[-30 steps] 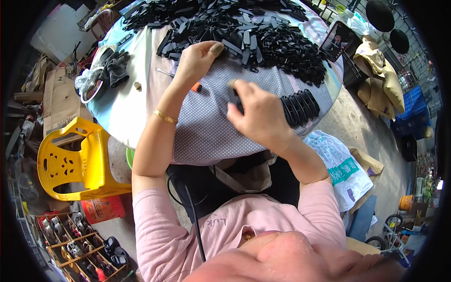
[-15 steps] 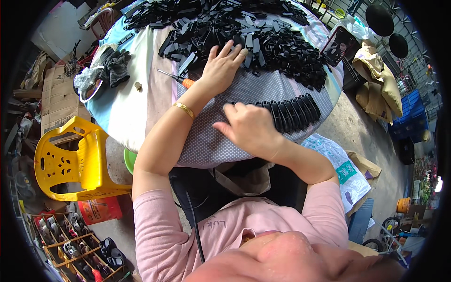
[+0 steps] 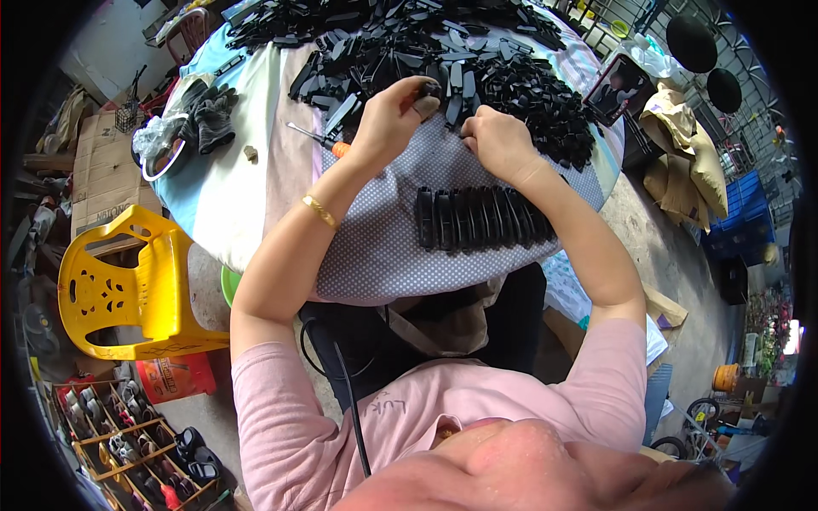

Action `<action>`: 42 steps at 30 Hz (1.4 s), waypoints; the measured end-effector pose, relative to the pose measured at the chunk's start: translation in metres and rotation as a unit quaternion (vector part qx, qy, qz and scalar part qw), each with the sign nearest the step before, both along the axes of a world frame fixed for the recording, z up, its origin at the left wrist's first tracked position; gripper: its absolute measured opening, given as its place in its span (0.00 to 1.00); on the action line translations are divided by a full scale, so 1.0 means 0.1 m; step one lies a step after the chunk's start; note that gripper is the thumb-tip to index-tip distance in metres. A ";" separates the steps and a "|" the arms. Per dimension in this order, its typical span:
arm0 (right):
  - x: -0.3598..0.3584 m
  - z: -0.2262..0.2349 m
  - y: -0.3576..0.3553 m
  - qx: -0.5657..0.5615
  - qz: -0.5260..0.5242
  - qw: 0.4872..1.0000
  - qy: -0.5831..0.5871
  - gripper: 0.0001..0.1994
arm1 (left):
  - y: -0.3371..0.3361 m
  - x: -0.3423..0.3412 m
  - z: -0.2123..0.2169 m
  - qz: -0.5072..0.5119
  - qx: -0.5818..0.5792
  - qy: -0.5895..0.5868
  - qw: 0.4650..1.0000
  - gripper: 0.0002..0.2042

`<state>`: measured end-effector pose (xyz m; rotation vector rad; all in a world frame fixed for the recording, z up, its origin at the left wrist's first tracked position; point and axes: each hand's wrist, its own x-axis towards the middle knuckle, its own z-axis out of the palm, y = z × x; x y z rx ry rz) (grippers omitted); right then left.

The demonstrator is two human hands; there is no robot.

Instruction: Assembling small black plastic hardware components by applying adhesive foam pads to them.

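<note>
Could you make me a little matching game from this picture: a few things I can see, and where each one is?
Things:
1. screwdriver
2. row of black parts
3. yellow chair
4. grey gloves

Places:
a. on the floor, left of the table
b. on the dotted cloth, below both hands
c. far left of the tabletop
d. beside the left hand

Pairs: 1-d, 2-b, 3-a, 4-c

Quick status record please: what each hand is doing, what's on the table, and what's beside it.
left hand: pinches a small black plastic part above the pile
right hand: fingers at the edge of the loose black parts; grip not visible
finished row: black pieces lined side by side on the dotted cloth
screwdriver: orange handle, lying left of the left hand
gloves: dark pair, left side of table
yellow stool: beside table
</note>
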<state>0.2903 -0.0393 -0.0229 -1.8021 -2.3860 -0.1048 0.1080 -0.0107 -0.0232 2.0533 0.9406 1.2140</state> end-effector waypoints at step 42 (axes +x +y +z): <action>-0.02 0.31 -0.47 0.314 0.167 0.907 0.226 0.05 | -0.30 0.11 -0.03 -0.245 -0.363 -0.271 0.857 0.18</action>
